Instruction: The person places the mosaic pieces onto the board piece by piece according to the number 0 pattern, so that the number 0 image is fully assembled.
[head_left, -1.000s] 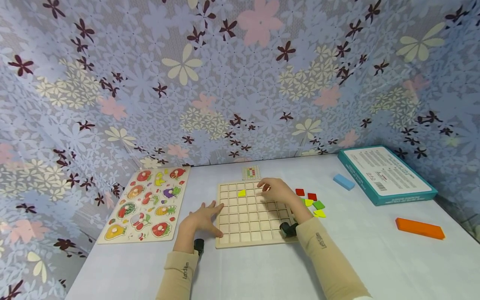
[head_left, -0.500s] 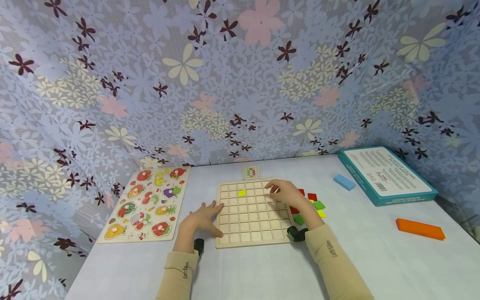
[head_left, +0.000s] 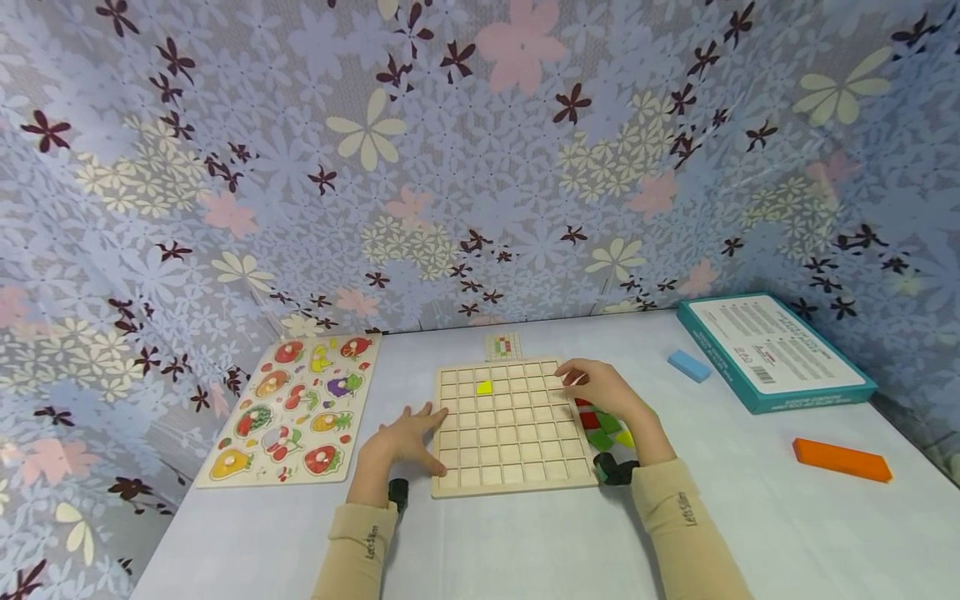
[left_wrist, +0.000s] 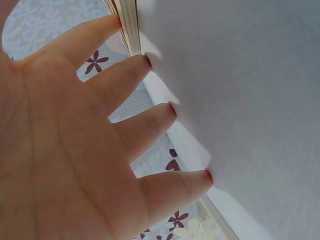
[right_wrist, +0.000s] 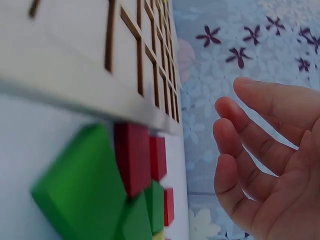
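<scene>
A wooden grid board (head_left: pixel 491 433) lies on the table, with one yellow tile (head_left: pixel 484 387) in a cell of its upper part. My left hand (head_left: pixel 405 437) is spread at the board's left edge, its thumb and a fingertip right at the rim. In the left wrist view its fingers (left_wrist: pixel 150 120) reach down to the white tabletop. Over the board's upper right edge hovers my right hand (head_left: pixel 600 387), fingers loosely bent and nothing between them. Below it lie loose red tiles (right_wrist: pixel 132 157) and green tiles (right_wrist: pixel 82 185), plus a yellow tile (head_left: pixel 625 437), beside the board.
Behind the board sits a small pattern card (head_left: pixel 502 346). A fruit puzzle board (head_left: pixel 292 408) lies at left. On the right are a blue block (head_left: pixel 688 365), a teal-edged box (head_left: pixel 772 350) and an orange block (head_left: pixel 842 459). A flowered cloth (head_left: pixel 480 167) hangs behind the table.
My right hand has moved right, from over the board's upper cells to its right edge above the loose tiles. The left hand and the yellow tile on the board stay in place.
</scene>
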